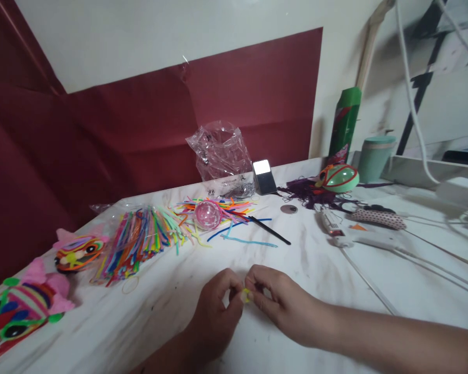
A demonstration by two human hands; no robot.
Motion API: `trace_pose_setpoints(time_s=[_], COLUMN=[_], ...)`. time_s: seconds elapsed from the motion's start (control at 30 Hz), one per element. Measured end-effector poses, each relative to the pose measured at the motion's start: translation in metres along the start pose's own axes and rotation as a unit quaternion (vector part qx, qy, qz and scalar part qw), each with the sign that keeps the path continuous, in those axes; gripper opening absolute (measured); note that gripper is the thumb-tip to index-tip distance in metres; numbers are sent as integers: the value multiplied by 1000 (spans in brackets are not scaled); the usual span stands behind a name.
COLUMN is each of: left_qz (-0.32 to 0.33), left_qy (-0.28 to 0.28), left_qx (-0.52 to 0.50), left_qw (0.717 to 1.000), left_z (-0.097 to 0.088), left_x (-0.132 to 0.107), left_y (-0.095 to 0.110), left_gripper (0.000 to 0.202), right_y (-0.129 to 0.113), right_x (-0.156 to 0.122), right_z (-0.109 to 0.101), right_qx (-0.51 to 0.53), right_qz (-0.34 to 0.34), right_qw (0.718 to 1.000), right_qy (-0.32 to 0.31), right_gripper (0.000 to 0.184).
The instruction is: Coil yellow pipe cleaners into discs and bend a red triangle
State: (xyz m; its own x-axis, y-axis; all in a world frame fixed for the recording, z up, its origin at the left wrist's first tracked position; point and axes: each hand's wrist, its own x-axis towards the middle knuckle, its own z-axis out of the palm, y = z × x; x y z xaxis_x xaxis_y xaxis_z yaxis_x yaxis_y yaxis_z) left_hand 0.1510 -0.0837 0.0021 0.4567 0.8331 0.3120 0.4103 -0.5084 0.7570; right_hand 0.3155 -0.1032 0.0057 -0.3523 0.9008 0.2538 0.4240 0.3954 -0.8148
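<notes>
My left hand and my right hand meet low in the middle of the view, just above the white marbled table. Both are closed in a pinch on a small yellow piece, which looks like a bit of pipe cleaner. Fingertips cover most of it, so its full shape is hidden. Beyond my hands lie a black pipe cleaner and a light blue one. Farther left, many coloured pipe cleaners spill from a clear bag, with a pink round bowl-like thing beside them.
Two pink decorated animal faces sit at the left. A white glue gun with cords lies on the right, near a dotted handle. Behind stand a clear plastic bag, a small dark device, a green can and a cup.
</notes>
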Motion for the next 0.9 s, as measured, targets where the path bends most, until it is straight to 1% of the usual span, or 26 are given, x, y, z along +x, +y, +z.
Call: trace_pose_setpoints(time_s=[0.1,0.23,0.5,0.53,0.6,0.67,0.73,0.77,0.83,0.9], left_qz=[6,-3,-20,-27,-68,-129,-179,-192,-196,-198], left_qy=[0,3,-7,-5,2,13,28,35,44,52], left_qx=[3,3,-34,-40,-71,-132,-202,-233,-279,-301], left_qw=[1000,1000,999,999,995,983,962,953,939,931], left_z=[0,-2,-1,-1,-1,0,0,0,0,0], left_x=[1,2,1,2,4,7,11,12,14,14], left_y=[1,1,2,2,2,0,-3,-5,-8,-9], left_gripper=[13,12,15,15,15,14,14,14,15,14], right_y=[1,3,2,1,2,3,6,8,12,15], right_x=[0,3,0,0,2,6,9,10,12,12], right_z=[1,5,3,3,4,3,2,1,-1,-1], right_qx=[8,37,32,37,68,117,163,177,185,177], right_qz=[9,38,25,29,37,42,59,73,96,96], right_qw=[1000,999,999,999,997,992,984,981,977,979], right_qy=[5,-1,-2,0,7,24,42,43,34,19], right_gripper=[11,13,12,13,15,13,15,16,18,18])
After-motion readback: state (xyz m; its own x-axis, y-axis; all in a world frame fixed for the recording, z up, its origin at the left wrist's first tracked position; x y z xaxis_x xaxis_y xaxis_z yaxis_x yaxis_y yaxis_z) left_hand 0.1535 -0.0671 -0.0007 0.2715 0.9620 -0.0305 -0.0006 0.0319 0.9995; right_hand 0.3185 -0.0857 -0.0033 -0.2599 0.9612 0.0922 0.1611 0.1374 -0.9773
